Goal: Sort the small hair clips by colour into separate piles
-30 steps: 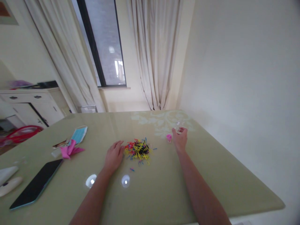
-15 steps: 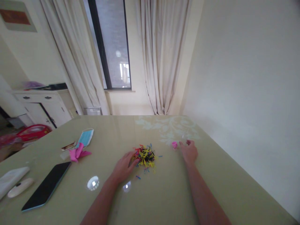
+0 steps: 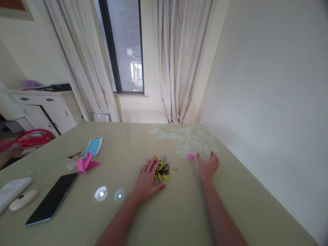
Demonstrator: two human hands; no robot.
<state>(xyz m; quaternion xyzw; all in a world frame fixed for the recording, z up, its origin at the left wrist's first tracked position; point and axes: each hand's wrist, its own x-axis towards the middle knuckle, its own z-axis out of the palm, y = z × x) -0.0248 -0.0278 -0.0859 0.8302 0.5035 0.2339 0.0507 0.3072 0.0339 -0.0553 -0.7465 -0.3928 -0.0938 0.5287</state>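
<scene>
A small heap of tiny coloured rubber bands [image 3: 164, 169], yellow, black, red and blue, lies in the middle of the pale green table [image 3: 179, 212]. My left hand [image 3: 147, 179] rests flat on the heap's left side, fingers spread over it and thumb out along the table. My right hand [image 3: 208, 165] lies to the right of the heap, fingers apart and stretched forward, holding nothing. A small pink object [image 3: 191, 157] sits on the table just left of its fingertips, close to the floral print.
On the left of the table lie a dark tablet [image 3: 51, 199], a pink ribbon bow [image 3: 86, 163], a blue face mask [image 3: 93, 146], a small card [image 3: 75, 156], and white items [image 3: 22, 199] near the edge. A wall runs along the right; curtains and a window stand behind.
My left hand has slid right from beside the heap onto it, pushing the bands together. My right hand has opened, and its fingers now lie spread on the table.
</scene>
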